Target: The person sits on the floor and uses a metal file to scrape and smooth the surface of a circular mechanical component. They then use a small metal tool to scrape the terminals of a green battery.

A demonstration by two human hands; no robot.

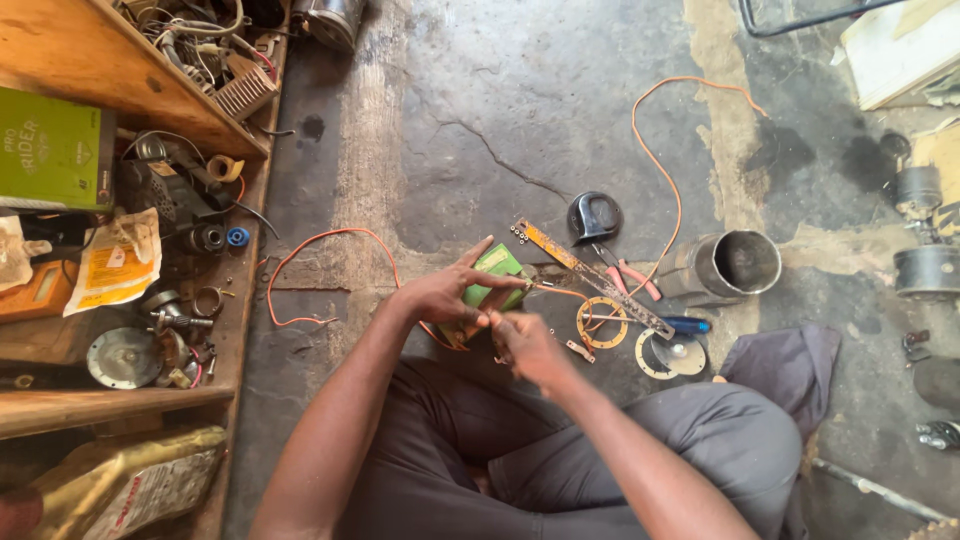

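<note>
Head view, read from left to right. At far left, wooden shelves (pixel 120 400) carry loose metal parts, wires and a green box (pixel 50 148), stored within arm's reach of the seated person. An orange wire (pixel 320 240) loops over the cracked concrete floor (pixel 520 110) and runs toward the hands. The left hand (pixel 440 298) is partly closed around a small green block-shaped part (pixel 495 280), thumb below and fingers stretched over its top, apparently to steady it above the lap. Just right of it, the right hand (pixel 525 345) is curled nearly shut, fingertips pinched at the near edge of the green part; whether they grip a wire end or a small tool cannot be told. Right of the hands lie an orange ring (pixel 602 322), a long perforated metal strip (pixel 590 275), red-handled pliers (pixel 630 275) and a blue-handled screwdriver (pixel 685 325), laid out near for easy pickup. Farther right stand a black horn-like cap (pixel 594 216), a metal cylinder (pixel 740 264) on its side and a dark cloth (pixel 790 365).
</note>
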